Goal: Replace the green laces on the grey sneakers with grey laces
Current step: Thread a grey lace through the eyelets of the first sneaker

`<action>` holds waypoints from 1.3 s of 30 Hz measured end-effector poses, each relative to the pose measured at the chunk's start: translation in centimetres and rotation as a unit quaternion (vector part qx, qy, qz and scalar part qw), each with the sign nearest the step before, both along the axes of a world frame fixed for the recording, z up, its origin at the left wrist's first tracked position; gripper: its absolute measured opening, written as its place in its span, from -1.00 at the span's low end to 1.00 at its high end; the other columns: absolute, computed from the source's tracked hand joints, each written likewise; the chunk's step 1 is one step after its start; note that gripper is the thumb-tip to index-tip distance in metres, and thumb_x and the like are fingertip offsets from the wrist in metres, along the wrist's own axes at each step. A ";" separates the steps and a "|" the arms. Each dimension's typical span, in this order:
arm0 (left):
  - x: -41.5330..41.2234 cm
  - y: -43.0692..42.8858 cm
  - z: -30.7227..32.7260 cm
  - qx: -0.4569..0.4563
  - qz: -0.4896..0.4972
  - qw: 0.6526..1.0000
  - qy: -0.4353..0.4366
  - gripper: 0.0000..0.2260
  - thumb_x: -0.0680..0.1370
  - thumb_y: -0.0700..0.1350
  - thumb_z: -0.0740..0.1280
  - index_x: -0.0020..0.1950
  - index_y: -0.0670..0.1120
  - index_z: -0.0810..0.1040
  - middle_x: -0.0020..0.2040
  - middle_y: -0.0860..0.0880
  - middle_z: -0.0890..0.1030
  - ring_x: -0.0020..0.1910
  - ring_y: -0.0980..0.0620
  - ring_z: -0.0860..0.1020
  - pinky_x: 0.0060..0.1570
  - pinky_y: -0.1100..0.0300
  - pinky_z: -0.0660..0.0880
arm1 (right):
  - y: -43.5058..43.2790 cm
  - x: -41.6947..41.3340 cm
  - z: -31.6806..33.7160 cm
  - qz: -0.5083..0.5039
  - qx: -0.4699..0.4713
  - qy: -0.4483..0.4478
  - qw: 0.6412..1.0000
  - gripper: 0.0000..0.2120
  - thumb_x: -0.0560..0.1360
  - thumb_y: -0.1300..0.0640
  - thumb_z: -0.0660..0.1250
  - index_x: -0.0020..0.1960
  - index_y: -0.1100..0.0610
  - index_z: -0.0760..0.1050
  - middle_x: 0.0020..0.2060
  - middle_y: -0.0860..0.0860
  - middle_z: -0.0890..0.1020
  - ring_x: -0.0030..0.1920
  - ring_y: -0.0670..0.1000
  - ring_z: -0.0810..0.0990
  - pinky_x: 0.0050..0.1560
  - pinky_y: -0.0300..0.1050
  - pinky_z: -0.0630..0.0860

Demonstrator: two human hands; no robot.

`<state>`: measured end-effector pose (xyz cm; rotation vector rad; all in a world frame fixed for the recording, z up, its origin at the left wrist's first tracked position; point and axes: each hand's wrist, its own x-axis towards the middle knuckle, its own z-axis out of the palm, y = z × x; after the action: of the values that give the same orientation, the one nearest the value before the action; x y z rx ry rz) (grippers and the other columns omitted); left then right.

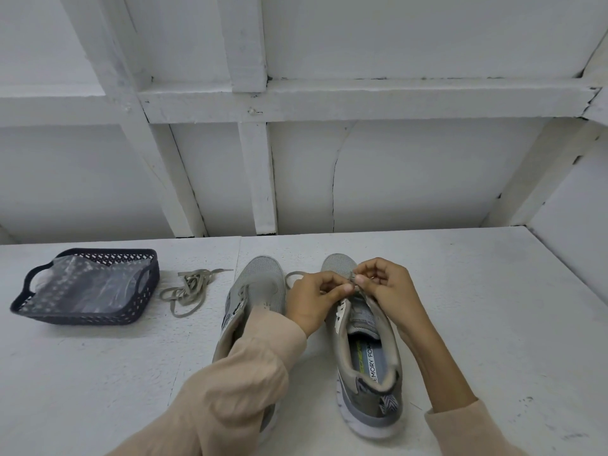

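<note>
White desk (460, 291) carries all items. Dark mesh basket (82, 319), far left, holds a clear bag. Left sneaker (263, 284) and right sneaker (365, 357) stand side by side, toes away. Left hand (312, 297) and right hand (388, 284) meet over the right sneaker's foremost eyelets, both pinching a lace (352, 281) between thumb and fingertips. Loose lace (187, 291) lies tangled between basket and sneakers. Judgement: lace is light, limp and flat — best gripped at its stiff tip for threading.

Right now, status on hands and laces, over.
Left hand, right hand both pinching lace at toe-end eyelets of right-hand sneaker. Left-hand sneaker shows no lace. Loose lace beside basket, clear of work.
</note>
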<state>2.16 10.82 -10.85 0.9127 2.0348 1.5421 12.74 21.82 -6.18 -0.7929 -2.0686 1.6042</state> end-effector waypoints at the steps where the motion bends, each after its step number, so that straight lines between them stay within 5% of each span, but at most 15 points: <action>1: 0.0 0.0 -0.1 -0.002 -0.002 1.000 0.002 -0.83 0.37 0.11 0.41 -0.14 0.06 0.68 -0.19 0.04 0.72 -0.14 0.09 0.67 -0.02 0.11 0.57 | -0.1 -0.1 0.1 0.007 -0.005 0.005 1.000 -0.81 0.48 0.38 0.37 -0.12 0.10 0.58 -0.18 0.14 0.65 -0.18 0.00 0.59 -0.12 -0.25 0.56; 7: -0.2 0.0 -0.3 -0.005 0.004 1.000 0.010 -0.84 0.40 0.09 0.43 -0.14 0.03 0.67 -0.23 0.04 0.70 -0.24 0.17 0.61 -0.07 0.14 0.56 | -0.1 0.1 0.1 0.044 -0.027 0.011 0.999 -0.82 0.47 0.37 0.39 -0.12 0.11 0.65 -0.17 0.16 0.69 -0.11 0.04 0.67 -0.02 -0.14 0.62; 12: 0.0 0.4 0.7 0.032 -0.026 0.999 0.009 -0.82 0.45 -0.21 0.50 0.01 -0.06 0.63 -0.14 0.05 0.64 -0.18 0.36 0.55 -0.09 0.47 0.43 | -0.1 0.1 0.6 0.039 0.000 0.010 0.999 -0.79 0.47 0.39 0.37 -0.18 0.11 0.64 -0.26 0.06 0.67 -0.30 -0.16 0.60 -0.23 -0.31 0.50; 16: 0.5 1.0 1.1 0.057 -0.102 0.991 -0.069 -0.77 0.40 -0.18 0.54 0.02 -0.08 0.62 -0.13 -0.06 0.63 -0.14 0.13 0.56 -0.04 0.27 0.49 | 0.1 -0.1 0.5 0.020 0.100 -0.022 0.995 -0.81 0.46 0.32 0.41 -0.17 0.05 0.66 -0.14 0.07 0.60 -0.19 -0.02 0.49 -0.13 -0.16 0.47; 20: 0.8 1.5 0.4 0.064 -0.102 0.991 -0.067 -0.70 0.33 0.00 0.51 -0.04 -0.13 0.64 -0.23 -0.06 0.60 -0.23 0.09 0.51 -0.14 0.20 0.46 | 0.1 -0.3 0.6 0.029 0.116 -0.042 0.992 -0.83 0.49 0.31 0.39 -0.16 0.07 0.63 -0.09 0.07 0.55 -0.18 -0.02 0.44 -0.19 -0.25 0.41; 25: 0.6 1.5 0.2 0.052 -0.119 0.988 -0.078 -0.88 0.45 -0.17 0.50 -0.04 -0.13 0.67 -0.21 -0.01 0.67 -0.18 0.13 0.61 -0.04 0.25 0.52 | 0.6 -0.2 2.1 0.063 0.044 0.007 0.997 -0.84 0.51 0.38 0.31 -0.16 0.20 0.61 -0.15 0.05 0.62 -0.22 -0.08 0.51 -0.28 -0.36 0.46; 30: 0.7 1.4 0.1 0.059 -0.127 0.984 -0.105 -0.86 0.49 -0.24 0.45 0.04 -0.22 0.66 -0.06 -0.14 0.70 -0.06 0.06 0.65 0.14 0.17 0.55 | 2.0 -1.7 6.1 0.120 -0.028 0.089 0.988 -0.82 0.55 0.43 0.22 -0.14 0.27 0.54 -0.27 0.07 0.65 -0.40 -0.06 0.51 -0.50 -0.28 0.35; 35: 0.8 1.4 0.3 0.063 -0.127 0.983 -0.120 -0.86 0.49 -0.26 0.45 0.03 -0.15 0.66 -0.08 -0.12 0.70 -0.06 0.07 0.66 0.12 0.20 0.55 | 4.0 -5.0 9.7 0.064 -0.104 0.219 0.968 -0.84 0.57 0.40 0.22 -0.11 0.24 0.52 -0.26 0.10 0.61 -0.41 -0.08 0.48 -0.42 -0.29 0.40; 39: 0.8 1.4 0.1 0.069 -0.123 0.981 -0.134 -0.85 0.48 -0.29 0.45 0.04 -0.20 0.65 -0.07 -0.17 0.69 -0.05 0.02 0.66 0.12 0.17 0.56 | 5.1 -7.4 7.0 0.051 -0.135 0.170 0.975 -0.86 0.56 0.40 0.24 0.03 0.29 0.56 -0.18 0.11 0.62 -0.32 -0.05 0.54 -0.36 -0.30 0.47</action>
<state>2.91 12.24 -10.71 0.9122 1.5825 1.5856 5.38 26.91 0.83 -0.4577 -1.6971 1.9512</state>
